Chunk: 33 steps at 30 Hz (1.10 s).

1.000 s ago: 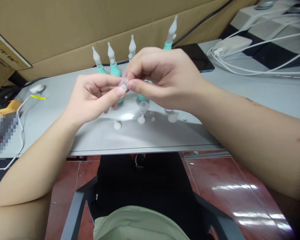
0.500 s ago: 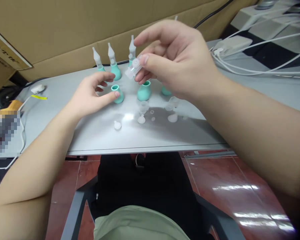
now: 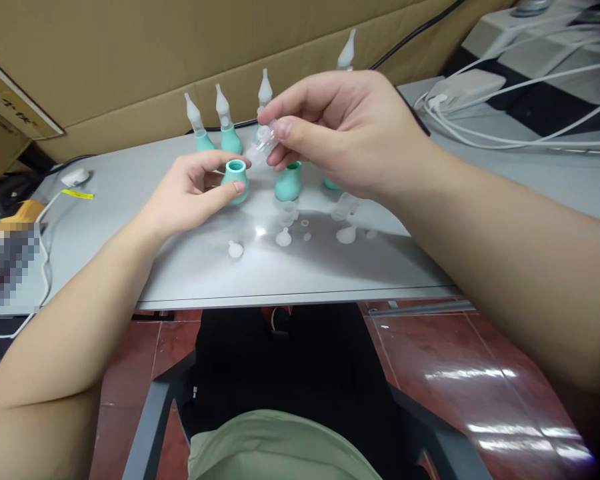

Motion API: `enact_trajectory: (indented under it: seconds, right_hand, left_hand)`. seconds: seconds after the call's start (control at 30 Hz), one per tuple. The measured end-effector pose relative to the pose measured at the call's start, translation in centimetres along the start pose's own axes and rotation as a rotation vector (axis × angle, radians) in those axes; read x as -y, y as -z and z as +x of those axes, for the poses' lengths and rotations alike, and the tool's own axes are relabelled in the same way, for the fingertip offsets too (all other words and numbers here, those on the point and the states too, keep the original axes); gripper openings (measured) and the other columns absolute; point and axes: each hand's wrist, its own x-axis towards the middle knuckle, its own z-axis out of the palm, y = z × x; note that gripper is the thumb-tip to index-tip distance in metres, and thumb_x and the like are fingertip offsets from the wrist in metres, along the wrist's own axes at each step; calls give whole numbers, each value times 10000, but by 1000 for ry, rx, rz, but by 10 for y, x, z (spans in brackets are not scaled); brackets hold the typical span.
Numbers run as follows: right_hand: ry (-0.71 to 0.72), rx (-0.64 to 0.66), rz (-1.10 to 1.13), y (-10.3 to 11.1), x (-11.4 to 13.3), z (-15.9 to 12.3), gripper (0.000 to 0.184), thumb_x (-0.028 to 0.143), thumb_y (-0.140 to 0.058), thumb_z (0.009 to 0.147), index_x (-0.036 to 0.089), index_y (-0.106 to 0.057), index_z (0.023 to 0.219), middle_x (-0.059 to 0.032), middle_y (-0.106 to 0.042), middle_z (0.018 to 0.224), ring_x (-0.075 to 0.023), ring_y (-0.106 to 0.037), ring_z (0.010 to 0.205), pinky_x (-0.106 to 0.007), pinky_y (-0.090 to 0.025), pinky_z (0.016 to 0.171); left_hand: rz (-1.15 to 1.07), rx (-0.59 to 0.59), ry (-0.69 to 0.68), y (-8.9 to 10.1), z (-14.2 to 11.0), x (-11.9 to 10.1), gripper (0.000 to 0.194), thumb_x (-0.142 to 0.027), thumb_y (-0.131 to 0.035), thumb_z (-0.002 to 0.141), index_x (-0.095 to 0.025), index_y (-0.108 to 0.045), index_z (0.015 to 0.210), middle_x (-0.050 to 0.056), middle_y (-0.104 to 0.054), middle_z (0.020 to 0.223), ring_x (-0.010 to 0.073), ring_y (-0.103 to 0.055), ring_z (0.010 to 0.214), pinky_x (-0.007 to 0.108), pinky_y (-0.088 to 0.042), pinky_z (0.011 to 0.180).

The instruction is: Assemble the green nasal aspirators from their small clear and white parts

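Grey tabletop (image 3: 190, 280) below; left hand (image 3: 187, 190) grips a teal bulb (image 3: 235, 176), right hand (image 3: 330, 133) pinches a clear, probably hollow piece (image 3: 264, 140)

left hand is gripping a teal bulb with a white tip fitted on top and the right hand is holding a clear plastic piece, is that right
Not quite: the teal bulb in the left hand is uncapped, its round mouth open, as the head view shows. The right hand does hold a clear plastic piece.

Left hand (image 3: 187, 190): closed around teal bulb (image 3: 235, 175). Right hand (image 3: 343, 137): pinching, right of bulb and higher. Forearms (image 3: 111, 283): two, bare.
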Motion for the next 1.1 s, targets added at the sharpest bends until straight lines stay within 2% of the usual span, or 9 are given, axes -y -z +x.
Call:
enact_trajectory:
  seconds: [0.1,0.17,0.23,0.33,0.5,0.7,0.8,0.9,1.1]
  right_hand:
    - [20,42,-24,3,-1,1,375,-130,-770,1112,207,-902,1014,28,-862,832,-116,-805,721,-215,-684,704]
    - [57,41,-31,3,-2,1,394,-130,-772,1120,224,-908,1015,37,-847,824,-124,-824,742,-228,-690,726]
    - [79,38,-39,1,-2,0,415,-143,-768,1120,231,-905,1004,41,-833,812,-132,-841,753,-238,-696,739]
    - [93,58,-56,0,-2,0,426,-158,-773,1111,230,-909,1000,38,-846,830,-130,-838,762,-234,-691,745]
    - [87,68,-136,4,-1,-4,336,-65,-810,1143,226,-959,1068,18,-911,932,-120,-842,791,-215,-687,745]
    - [183,135,-198,8,5,-12,230,23,-871,1111,227,-976,1108,14,-916,1010,-122,-878,879,-212,-743,840]
    - [221,163,-175,10,6,-12,220,28,-929,1072,239,-987,1096,15,-930,1042,-121,-888,912,-193,-743,855]
    - [235,195,-181,13,7,-11,241,25,-955,1045,257,-999,1092,18,-939,1036,-131,-902,929,-190,-741,852]
    - [272,260,-367,19,13,-11,272,37,-892,1080,282,-1003,1124,16,-948,1065,-136,-909,967,-189,-725,870]
  left_hand:
    - [-99,73,-11,-4,-4,-5,329,-537,-1111,998,-302,-1013,1207,48,-845,1101,224,-762,960,348,-688,885]
    - [-146,124,21,-7,-6,-7,375,-646,-1036,1074,-299,-1000,1210,49,-817,1057,225,-774,910,371,-722,875]
    - [-166,128,54,-9,-7,-8,452,-741,-970,1107,-293,-977,1159,50,-788,1003,226,-757,846,383,-725,812]
    - [-157,123,72,-11,-7,-10,517,-798,-961,1092,-283,-933,1055,50,-731,914,237,-735,825,390,-709,762]
    - [-155,183,42,-9,-9,-13,508,-772,-946,1130,-264,-958,1101,75,-800,1023,206,-707,822,357,-664,735]
    - [-264,200,8,-9,-9,-6,441,-656,-956,1152,-215,-951,1167,73,-820,1024,182,-723,783,319,-643,723]
    - [-344,198,18,-10,-9,-5,394,-603,-953,1166,-208,-950,1162,75,-829,1037,174,-732,761,321,-641,715]
    - [-370,201,17,-10,-8,-5,415,-622,-969,1154,-213,-938,1088,71,-814,1015,162,-711,728,314,-615,691]
    - [-324,216,-15,-7,-6,-1,384,-586,-950,1186,-216,-958,1084,69,-817,981,153,-672,727,307,-580,680]
